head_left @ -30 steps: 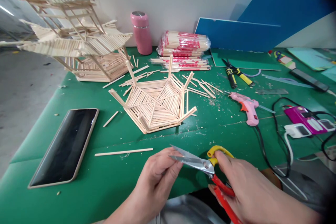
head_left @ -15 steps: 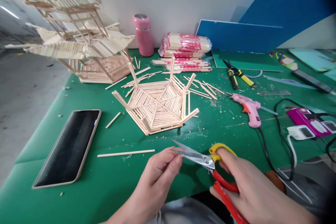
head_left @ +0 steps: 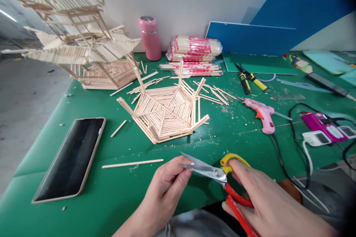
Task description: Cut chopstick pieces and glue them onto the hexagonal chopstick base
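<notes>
Over a green table (head_left: 116, 189), scissors (head_left: 219, 174) (blades (head_left: 207, 172) parted) meet left fingers (head_left: 174, 165).

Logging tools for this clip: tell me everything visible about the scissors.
The scissors have silvery, metallic-looking blades, a pivot, and red and yellow handles. Held in the right hand above the green table, they point left with blades slightly parted. The tips overlap the left hand in view; contact there is unclear.

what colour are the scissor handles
The scissor handles are red and yellow, best seen in the head view.
</notes>
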`<action>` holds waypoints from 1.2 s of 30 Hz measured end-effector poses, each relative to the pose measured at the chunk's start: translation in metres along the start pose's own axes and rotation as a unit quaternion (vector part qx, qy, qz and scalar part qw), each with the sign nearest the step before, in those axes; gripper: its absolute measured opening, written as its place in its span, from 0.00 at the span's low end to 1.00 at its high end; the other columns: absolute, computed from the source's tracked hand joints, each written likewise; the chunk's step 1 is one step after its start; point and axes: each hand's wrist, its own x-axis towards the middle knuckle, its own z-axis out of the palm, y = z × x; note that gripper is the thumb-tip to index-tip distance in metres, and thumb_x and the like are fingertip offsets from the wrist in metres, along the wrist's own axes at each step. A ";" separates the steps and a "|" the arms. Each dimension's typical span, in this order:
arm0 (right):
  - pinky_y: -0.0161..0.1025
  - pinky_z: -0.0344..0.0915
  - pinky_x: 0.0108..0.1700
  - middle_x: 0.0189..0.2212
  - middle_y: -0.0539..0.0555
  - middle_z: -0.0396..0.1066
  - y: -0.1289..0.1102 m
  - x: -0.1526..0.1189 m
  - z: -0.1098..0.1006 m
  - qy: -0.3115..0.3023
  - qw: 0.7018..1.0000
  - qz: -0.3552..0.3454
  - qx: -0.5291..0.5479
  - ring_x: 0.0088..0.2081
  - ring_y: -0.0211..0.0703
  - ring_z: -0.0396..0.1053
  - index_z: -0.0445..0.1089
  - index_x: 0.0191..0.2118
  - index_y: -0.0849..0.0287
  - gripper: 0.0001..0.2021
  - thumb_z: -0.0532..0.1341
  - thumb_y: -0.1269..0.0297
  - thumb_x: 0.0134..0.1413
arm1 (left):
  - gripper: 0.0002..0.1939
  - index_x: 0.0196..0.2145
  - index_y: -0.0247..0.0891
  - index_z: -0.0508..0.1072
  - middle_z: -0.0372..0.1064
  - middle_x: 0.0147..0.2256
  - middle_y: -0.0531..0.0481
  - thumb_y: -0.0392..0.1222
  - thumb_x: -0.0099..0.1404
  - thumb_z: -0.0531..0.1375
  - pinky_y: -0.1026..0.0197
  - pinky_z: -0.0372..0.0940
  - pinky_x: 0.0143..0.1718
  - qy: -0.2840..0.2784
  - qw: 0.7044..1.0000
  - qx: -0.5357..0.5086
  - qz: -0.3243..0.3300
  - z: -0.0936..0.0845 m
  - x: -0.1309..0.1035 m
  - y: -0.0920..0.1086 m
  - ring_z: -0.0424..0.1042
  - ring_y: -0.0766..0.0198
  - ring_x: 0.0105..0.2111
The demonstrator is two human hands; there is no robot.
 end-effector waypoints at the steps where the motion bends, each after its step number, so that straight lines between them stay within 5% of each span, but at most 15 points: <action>1: 0.43 0.66 0.33 0.31 0.58 0.69 0.000 0.000 0.000 -0.002 1.000 0.001 -0.001 0.33 0.48 0.69 0.59 0.38 0.61 0.13 0.55 0.60 0.48 | 0.09 0.27 0.37 0.70 0.67 0.26 0.52 0.30 0.61 0.53 0.69 0.61 0.30 0.003 1.000 0.006 0.010 0.000 0.000 0.000 0.65 0.68 0.28; 15: 0.44 0.64 0.26 0.29 0.58 0.70 0.014 0.002 0.019 0.021 0.992 -0.033 -0.118 0.29 0.53 0.71 0.54 0.45 0.63 0.18 0.52 0.56 0.52 | 0.09 0.27 0.36 0.68 0.65 0.24 0.53 0.27 0.61 0.52 0.70 0.59 0.27 0.006 0.993 0.092 0.069 -0.001 -0.001 0.005 0.62 0.70 0.24; 19: 0.42 0.59 0.23 0.24 0.55 0.70 0.015 0.004 0.020 -0.001 0.992 -0.027 -0.125 0.25 0.54 0.70 0.54 0.42 0.61 0.14 0.51 0.59 0.52 | 0.11 0.22 0.35 0.68 0.60 0.20 0.55 0.29 0.60 0.53 0.70 0.58 0.26 0.023 0.994 0.102 0.039 0.001 -0.003 0.006 0.58 0.70 0.22; 24: 0.37 0.58 0.24 0.23 0.49 0.67 0.009 0.007 0.013 -0.022 0.999 0.012 0.021 0.24 0.43 0.67 0.52 0.39 0.56 0.09 0.47 0.57 0.57 | 0.07 0.29 0.36 0.73 0.65 0.23 0.53 0.35 0.60 0.55 0.70 0.59 0.24 0.048 0.996 0.022 -0.075 0.003 -0.002 0.005 0.61 0.70 0.23; 27: 0.38 0.60 0.27 0.27 0.51 0.67 0.008 0.005 0.010 -0.009 1.000 0.010 0.020 0.28 0.44 0.67 0.51 0.40 0.56 0.13 0.51 0.54 0.54 | 0.12 0.20 0.35 0.70 0.62 0.20 0.54 0.38 0.60 0.56 0.71 0.58 0.23 0.056 0.989 -0.025 -0.132 0.003 -0.001 0.005 0.59 0.71 0.22; 36: 0.46 0.64 0.31 0.33 0.56 0.67 0.009 0.002 0.015 0.046 0.998 -0.006 -0.036 0.33 0.50 0.68 0.53 0.43 0.57 0.17 0.54 0.54 0.50 | 0.10 0.20 0.36 0.69 0.63 0.22 0.54 0.34 0.58 0.56 0.71 0.58 0.23 0.061 0.995 -0.026 -0.080 0.002 -0.002 0.000 0.61 0.70 0.23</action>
